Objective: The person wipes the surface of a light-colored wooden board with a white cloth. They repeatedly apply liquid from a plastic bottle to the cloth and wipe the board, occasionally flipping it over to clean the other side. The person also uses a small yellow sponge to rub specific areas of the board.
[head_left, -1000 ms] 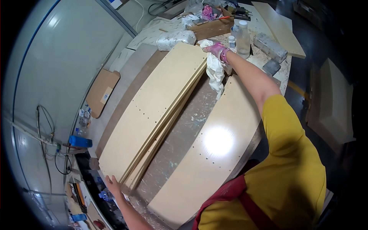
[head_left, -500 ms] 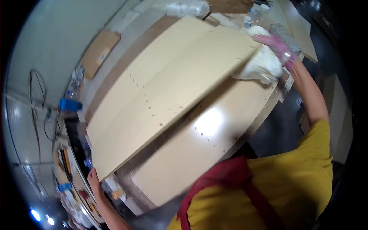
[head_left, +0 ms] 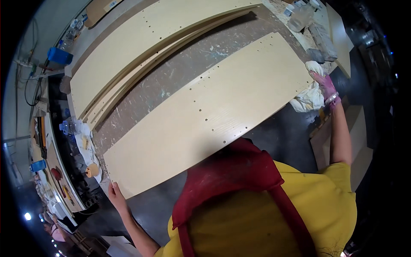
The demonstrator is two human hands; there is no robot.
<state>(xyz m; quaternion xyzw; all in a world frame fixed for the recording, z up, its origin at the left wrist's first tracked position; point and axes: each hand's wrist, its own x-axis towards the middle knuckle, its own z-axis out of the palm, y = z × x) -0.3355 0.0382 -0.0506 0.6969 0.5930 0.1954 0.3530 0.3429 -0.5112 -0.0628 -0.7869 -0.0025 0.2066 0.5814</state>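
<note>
Paint-stained bench carries a long pale board lying across its near side. Left hand grips the board's near left corner; right hand, pink-gloved, clutches a white rag at its right end. More boards are stacked farther back.

A long pale panel with drilled holes lies on the worktop, overhanging its near edge. The left hand grips the panel's left end corner. The right hand, in a pink glove, holds a white rag against the right end. Stacked panels lie along the far edge.
</note>
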